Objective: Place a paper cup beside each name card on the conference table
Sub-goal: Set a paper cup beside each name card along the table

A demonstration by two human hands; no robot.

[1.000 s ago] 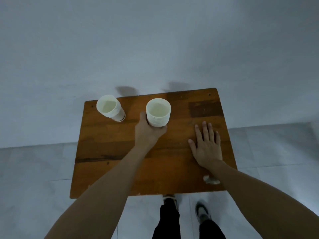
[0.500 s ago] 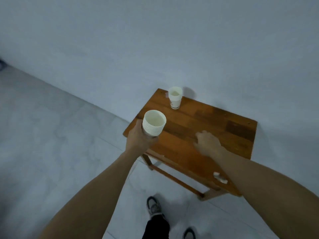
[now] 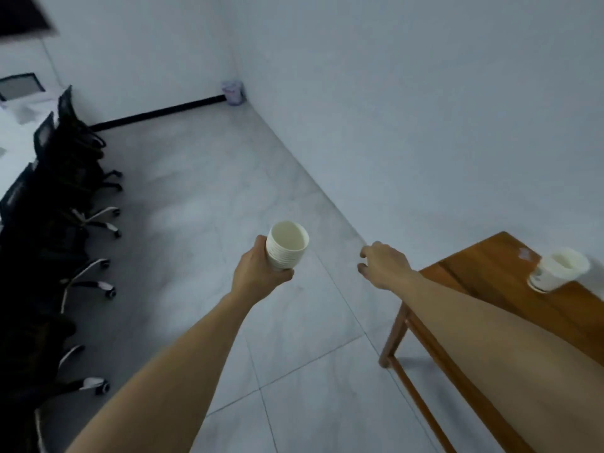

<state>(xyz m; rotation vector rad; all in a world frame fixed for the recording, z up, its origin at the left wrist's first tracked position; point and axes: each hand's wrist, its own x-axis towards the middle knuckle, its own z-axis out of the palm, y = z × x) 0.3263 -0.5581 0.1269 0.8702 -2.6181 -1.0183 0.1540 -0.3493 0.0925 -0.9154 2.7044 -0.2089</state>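
Observation:
My left hand [image 3: 258, 273] grips a stack of white paper cups [image 3: 287, 245], mouth up, held in the air over the grey floor. My right hand [image 3: 384, 264] hangs empty beside it with its fingers loosely curled and apart, just left of the small wooden table [image 3: 474, 273]. Another white paper cup stack [image 3: 557, 269] stands on that table at the far right. The white conference table [image 3: 13, 138] shows at the left edge. No name card can be made out.
A row of black office chairs [image 3: 65, 178] on wheels lines the left side along the conference table. A small waste bin [image 3: 232, 92] stands in the far corner. White walls run along the back and right. Open grey tiled floor lies ahead.
The view has swung left, away from the wooden table. My left hand lifted the cup stack off the table and carried it over the floor. My right hand left the tabletop.

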